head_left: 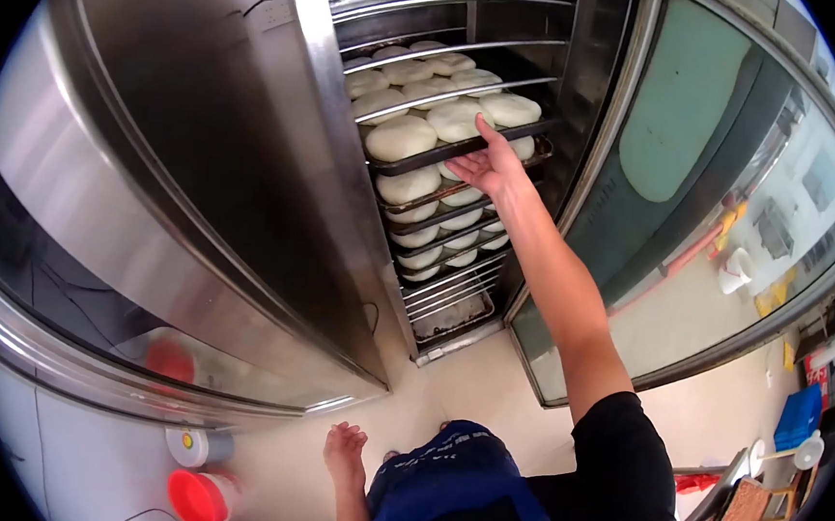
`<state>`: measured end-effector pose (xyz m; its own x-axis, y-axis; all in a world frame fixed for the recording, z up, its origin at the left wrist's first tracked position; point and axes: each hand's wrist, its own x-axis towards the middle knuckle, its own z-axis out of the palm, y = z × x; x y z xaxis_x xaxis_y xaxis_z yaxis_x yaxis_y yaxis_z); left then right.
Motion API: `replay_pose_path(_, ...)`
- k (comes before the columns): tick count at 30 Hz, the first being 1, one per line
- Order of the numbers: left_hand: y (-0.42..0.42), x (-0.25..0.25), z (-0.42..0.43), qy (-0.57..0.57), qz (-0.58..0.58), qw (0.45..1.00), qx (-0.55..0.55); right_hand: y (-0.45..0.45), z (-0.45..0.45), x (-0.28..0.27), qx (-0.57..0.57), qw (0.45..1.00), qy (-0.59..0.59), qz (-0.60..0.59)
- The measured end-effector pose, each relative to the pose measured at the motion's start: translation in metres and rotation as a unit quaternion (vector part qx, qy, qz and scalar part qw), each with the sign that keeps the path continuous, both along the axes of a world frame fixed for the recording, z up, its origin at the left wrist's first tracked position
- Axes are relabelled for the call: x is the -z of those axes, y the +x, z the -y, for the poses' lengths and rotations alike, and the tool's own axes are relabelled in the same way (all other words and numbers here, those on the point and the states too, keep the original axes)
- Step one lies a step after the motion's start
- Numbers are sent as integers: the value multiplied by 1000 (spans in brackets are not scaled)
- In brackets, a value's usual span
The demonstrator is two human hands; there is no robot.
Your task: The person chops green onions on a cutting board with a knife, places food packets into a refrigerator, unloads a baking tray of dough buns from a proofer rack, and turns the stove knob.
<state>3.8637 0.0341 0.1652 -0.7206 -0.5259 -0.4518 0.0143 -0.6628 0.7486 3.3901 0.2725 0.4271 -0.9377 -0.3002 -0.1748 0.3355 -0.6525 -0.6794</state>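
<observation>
My right hand (485, 165) reaches into the tall metal cabinet and grips the front edge of a dark baking tray (420, 161). Its thumb lies over the rim and its fingers are underneath. Pale, round dough pieces (402, 138) sit in rows on this tray. Further trays of dough (409, 184) are stacked on the rack levels below, partly hidden by the tray above them. Low beside my apron hangs my left hand (346, 451), with loosely bent fingers and nothing in it.
Metal rack rails (452, 45) cross the cabinet above the tray. The glass door (685, 105) stands ajar on the right. Stainless steel equipment (164, 146) fills the left. A red bucket (197, 500) and a lidded container (193, 447) are on the floor, lower left.
</observation>
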Motion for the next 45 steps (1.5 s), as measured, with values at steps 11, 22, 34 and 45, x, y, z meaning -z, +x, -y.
replay_pose_path(11,20,-17,-1,-92,0,992,-83,-29,-7,14,137,984,-54,96)
replay_pose_path(22,-120,-125,-83,-202,-244,890,329,216,-89,9,249,964,-74,55)
replay_pose_path(34,-86,-204,-81,-119,-300,874,364,602,-89,52,464,883,-15,65)
replay_pose_path(45,69,39,-47,-71,-231,467,850,1014,-6,166,700,700,-47,135)
